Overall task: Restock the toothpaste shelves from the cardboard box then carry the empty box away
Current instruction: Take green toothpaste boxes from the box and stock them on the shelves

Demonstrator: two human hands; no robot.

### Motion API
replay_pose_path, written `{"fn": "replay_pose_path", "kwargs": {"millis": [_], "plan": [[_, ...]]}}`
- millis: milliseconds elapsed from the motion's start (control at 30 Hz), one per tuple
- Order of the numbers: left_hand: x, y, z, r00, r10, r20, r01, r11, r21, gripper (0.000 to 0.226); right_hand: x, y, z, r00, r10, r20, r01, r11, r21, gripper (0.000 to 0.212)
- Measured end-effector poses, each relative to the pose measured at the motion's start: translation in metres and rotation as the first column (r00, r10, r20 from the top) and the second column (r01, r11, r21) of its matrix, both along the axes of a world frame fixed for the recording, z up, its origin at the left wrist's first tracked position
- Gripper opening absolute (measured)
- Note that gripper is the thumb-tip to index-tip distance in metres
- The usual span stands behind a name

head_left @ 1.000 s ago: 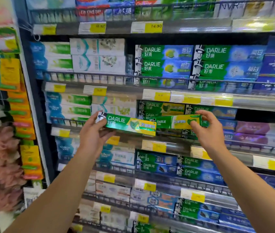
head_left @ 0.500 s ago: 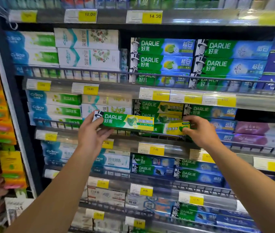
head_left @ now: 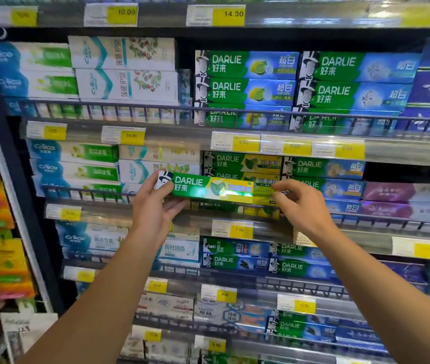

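My left hand (head_left: pixel 156 206) grips the left end of a green-and-yellow Darlie toothpaste box (head_left: pixel 208 189), held level in front of the middle shelf's wire rail (head_left: pixel 366 219). My right hand (head_left: pixel 300 203) has its fingers curled round the right end of a second green-and-yellow Darlie box (head_left: pixel 265 191). That box sits low in the Darlie stack (head_left: pixel 242 164), mostly hidden behind the first box. The cardboard box is not in view.
Toothpaste shelves fill the view, each with a wire front rail and yellow price tags (head_left: pixel 242 144). White-and-green Crico boxes (head_left: pixel 74 169) lie to the left, purple boxes (head_left: pixel 403 193) to the right. A dark gap (head_left: pixel 403 174) shows above the purple boxes.
My left hand has brought its box to the right, up to the Darlie stack. My right hand has pushed the second box lower and deeper into the stack. The view has moved closer.
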State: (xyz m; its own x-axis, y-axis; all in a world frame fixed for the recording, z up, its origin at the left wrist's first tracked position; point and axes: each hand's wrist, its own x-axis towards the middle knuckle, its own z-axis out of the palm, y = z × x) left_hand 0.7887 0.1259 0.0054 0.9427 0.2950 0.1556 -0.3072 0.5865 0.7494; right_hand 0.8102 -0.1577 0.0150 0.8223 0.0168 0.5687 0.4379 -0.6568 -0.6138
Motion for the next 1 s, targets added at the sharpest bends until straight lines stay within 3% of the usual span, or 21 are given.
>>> {"fn": "replay_pose_path", "kwargs": {"millis": [133, 233, 300, 367, 467, 533, 667, 800, 1000], "plan": [[0.002, -0.024, 0.006, 0.999, -0.043, 0.016, 0.043, 0.999, -0.022, 0.043, -0.012, 0.011, -0.002, 0.971, 0.231, -0.063, -0.22, 0.965, 0.145, 0.04], [0.003, -0.043, 0.012, 0.996, -0.074, 0.04, 0.073, 0.997, 0.022, 0.041, -0.009, 0.01, -0.001, 0.957, 0.286, -0.043, -0.257, 0.91, 0.325, 0.039], [0.004, -0.051, 0.015, 0.995, -0.081, 0.063, 0.073, 0.991, 0.108, 0.041, -0.007, 0.003, 0.0, 0.97, 0.243, -0.015, -0.221, 0.906, 0.36, 0.035], [0.008, -0.054, 0.015, 0.997, -0.005, 0.082, -0.021, 0.948, 0.316, 0.041, -0.004, -0.005, 0.0, 0.985, 0.173, 0.002, -0.164, 0.93, 0.328, 0.032], [0.018, -0.054, 0.016, 0.982, 0.13, 0.134, -0.186, 0.696, 0.693, 0.046, 0.002, -0.012, 0.001, 0.998, 0.058, 0.036, -0.066, 0.949, 0.307, 0.032], [0.024, -0.055, 0.019, 0.98, 0.144, 0.139, -0.197, 0.572, 0.796, 0.054, 0.006, -0.013, 0.001, 0.998, 0.002, 0.056, -0.018, 0.956, 0.292, 0.034], [0.031, -0.058, 0.028, 0.986, 0.11, 0.126, -0.159, 0.391, 0.907, 0.068, 0.015, -0.013, 0.0, 0.996, -0.077, 0.053, 0.065, 0.977, 0.204, 0.036], [0.034, -0.056, 0.029, 0.978, 0.132, 0.16, -0.174, 0.103, 0.979, 0.074, 0.019, -0.008, -0.002, 0.992, -0.126, 0.021, 0.125, 0.99, 0.066, 0.04], [0.031, -0.057, 0.015, 0.944, 0.14, 0.298, -0.294, -0.049, 0.954, 0.07, 0.023, -0.001, -0.003, 0.982, -0.19, 0.018, 0.19, 0.978, -0.084, 0.045]]}}
